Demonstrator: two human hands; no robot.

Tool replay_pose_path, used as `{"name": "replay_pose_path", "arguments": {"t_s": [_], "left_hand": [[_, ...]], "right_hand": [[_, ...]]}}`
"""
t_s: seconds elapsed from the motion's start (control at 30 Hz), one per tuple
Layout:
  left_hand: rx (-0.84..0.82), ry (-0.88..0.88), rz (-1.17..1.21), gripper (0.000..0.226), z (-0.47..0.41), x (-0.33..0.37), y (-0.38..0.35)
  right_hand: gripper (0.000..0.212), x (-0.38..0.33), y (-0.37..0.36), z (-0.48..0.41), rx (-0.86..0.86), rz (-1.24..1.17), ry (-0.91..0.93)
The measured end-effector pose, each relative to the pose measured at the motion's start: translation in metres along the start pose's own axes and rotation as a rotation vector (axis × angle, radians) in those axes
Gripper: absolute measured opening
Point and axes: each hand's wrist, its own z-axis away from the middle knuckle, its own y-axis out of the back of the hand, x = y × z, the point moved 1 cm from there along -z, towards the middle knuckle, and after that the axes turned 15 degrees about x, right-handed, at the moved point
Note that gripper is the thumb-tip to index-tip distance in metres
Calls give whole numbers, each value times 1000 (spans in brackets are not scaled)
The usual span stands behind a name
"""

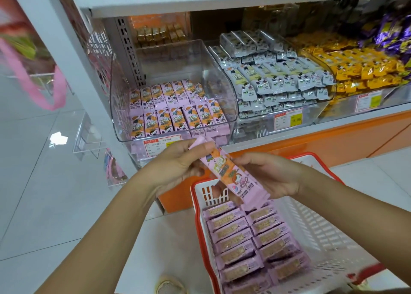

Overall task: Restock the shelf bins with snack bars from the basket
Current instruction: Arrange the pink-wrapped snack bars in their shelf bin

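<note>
Together the left hand (178,168) and right hand (274,178) grip one tilted pink snack bar (229,175) by opposite ends. Below them the red-rimmed basket (322,231) holds more bars; just beyond, the clear bin (160,62) walls in rows of pink bars, grey packs (278,80) to its right

My left hand (178,167) covers part of the price label (153,148) on the clear bin (117,116); its print is too small to read. The snack bar (231,173) hides most fingers of my right hand (273,176). The basket (196,216) runs off the bottom edge, its red handle (369,270) blurred.
</note>
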Motion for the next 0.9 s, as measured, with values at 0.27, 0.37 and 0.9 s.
{"name": "replay_pose_path", "arguments": {"t_s": [0.27, 0.37, 0.9], "left_hand": [[139, -126, 210, 37, 0, 31, 20], [237, -149, 267, 38, -3, 39, 28], [529, -33, 384, 24, -19, 42, 47]], "right_hand": [[60, -50, -49, 16, 507, 864, 376], [85, -65, -77, 19, 576, 1166, 436], [59, -60, -106, -43, 983, 1971, 811]]}}
